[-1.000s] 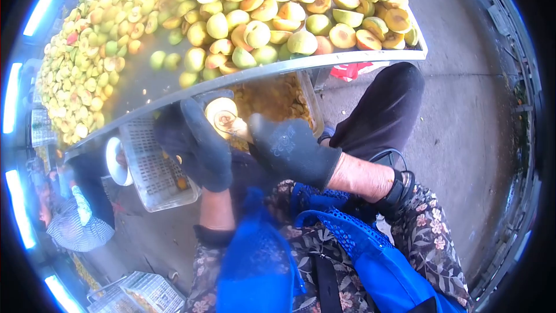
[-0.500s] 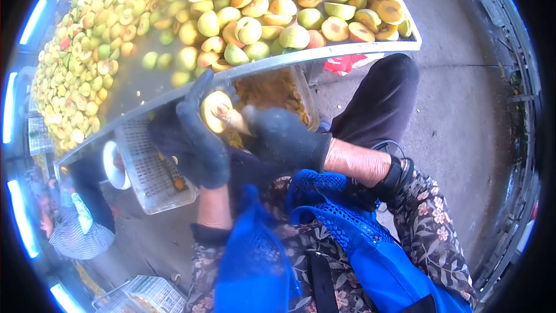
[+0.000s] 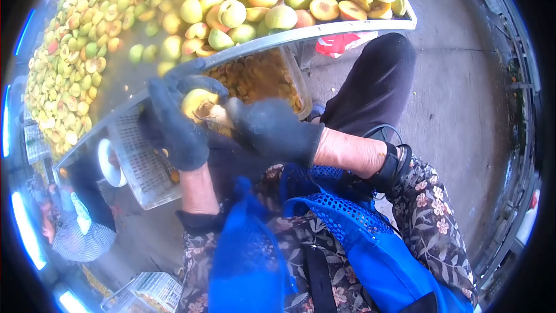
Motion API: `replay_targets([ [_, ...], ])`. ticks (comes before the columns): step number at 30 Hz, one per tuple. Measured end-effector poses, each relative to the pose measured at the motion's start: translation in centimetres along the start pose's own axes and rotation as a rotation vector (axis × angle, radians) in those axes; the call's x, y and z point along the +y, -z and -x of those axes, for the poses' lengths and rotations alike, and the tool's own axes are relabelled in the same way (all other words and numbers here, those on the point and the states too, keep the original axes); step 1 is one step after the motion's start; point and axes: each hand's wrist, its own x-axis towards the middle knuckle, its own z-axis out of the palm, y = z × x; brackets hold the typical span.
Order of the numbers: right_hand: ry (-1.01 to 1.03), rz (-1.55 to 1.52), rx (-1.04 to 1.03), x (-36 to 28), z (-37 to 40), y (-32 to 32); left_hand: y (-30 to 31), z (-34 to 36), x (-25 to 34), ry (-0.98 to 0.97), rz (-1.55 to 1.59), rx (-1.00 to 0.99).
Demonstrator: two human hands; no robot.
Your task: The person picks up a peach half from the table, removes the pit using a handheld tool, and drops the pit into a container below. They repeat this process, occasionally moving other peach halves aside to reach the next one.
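My left hand (image 3: pixel 178 124), in a dark glove, is closed around a yellow peach half (image 3: pixel 192 102) with its cut side towards my other hand. My right hand (image 3: pixel 278 130), gloved the same way, grips a short tan tool (image 3: pixel 219 117). The tool's tip touches the middle of the cut face; motion blur hides its exact shape. Both hands are just below the metal edge of a table (image 3: pixel 313 32) heaped with peach halves (image 3: pixel 281 17). Under them stands a bin (image 3: pixel 300 84) of small brownish pieces, possibly pits.
A white slotted crate (image 3: pixel 142 165) is below my left hand, with a white round container (image 3: pixel 111 162) beside it. At the far left sits another person (image 3: pixel 84 229). More crates (image 3: pixel 152 290) stand on the floor behind. My knee (image 3: pixel 385 64) is to the right.
Both hands have shifted slightly left in view, and the whole scene has moved a little with the camera. The peach half has turned, and the tool stays at its centre.
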Motion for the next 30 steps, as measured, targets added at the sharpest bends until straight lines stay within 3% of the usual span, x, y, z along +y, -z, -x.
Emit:
replay_targets([
  [2, 0.079, -0.094, 0.057, 0.7, -0.4, -0.4, -0.2, -0.1, 0.0, -0.026, 0.058, -0.058],
  [5, -0.028, -0.301, -0.011, 2.3, -0.3, -1.2, 1.8, -0.9, -1.2, -0.016, 0.162, -0.267],
  [8, -0.009, 0.180, -0.217, 1.1, -0.8, 1.2, 2.2, -1.9, -2.2, -0.003, -0.019, -0.392],
  [11, 0.050, -0.166, 0.063, 2.2, -0.4, -0.7, 1.1, -1.5, -1.5, -0.214, -0.164, -0.318],
  [14, -0.016, -0.112, -0.101, 0.5, -1.3, 1.7, 0.9, -1.4, -2.4, -0.473, -0.312, -0.234],
  [16, -0.091, 0.101, -0.251, -0.4, -1.5, 2.8, 0.5, -1.8, -2.9, -0.683, -0.431, -0.221],
  [17, -0.127, 0.211, -0.332, -0.6, -1.3, 3.1, 0.6, -2.0, -2.7, -0.599, -0.377, -0.254],
  [18, -0.151, 0.005, -0.260, -0.5, -1.1, 2.8, 0.7, -2.1, -2.5, -0.515, -0.324, -0.281],
  [20, -0.180, -0.407, -0.106, 0.1, -1.1, 1.6, 1.4, -2.4, -1.6, 0.027, 0.012, -0.374],
  [23, -0.152, -0.567, -0.176, 0.5, -1.3, 0.6, 0.5, -1.8, -1.8, 0.019, 0.419, -0.221],
  [26, -0.129, -0.642, -0.196, 0.7, -1.7, 1.0, 0.6, -2.2, -2.4, 0.024, 0.784, -0.406],
  [29, 0.006, -0.257, -0.036, -0.1, -1.1, 2.1, -1.0, -1.9, -1.8, 0.100, 0.392, 0.054],
  [30, -0.018, -0.062, -0.084, -0.2, -1.2, 2.2, -1.2, -1.7, -1.9, 0.099, 0.404, 0.031],
])
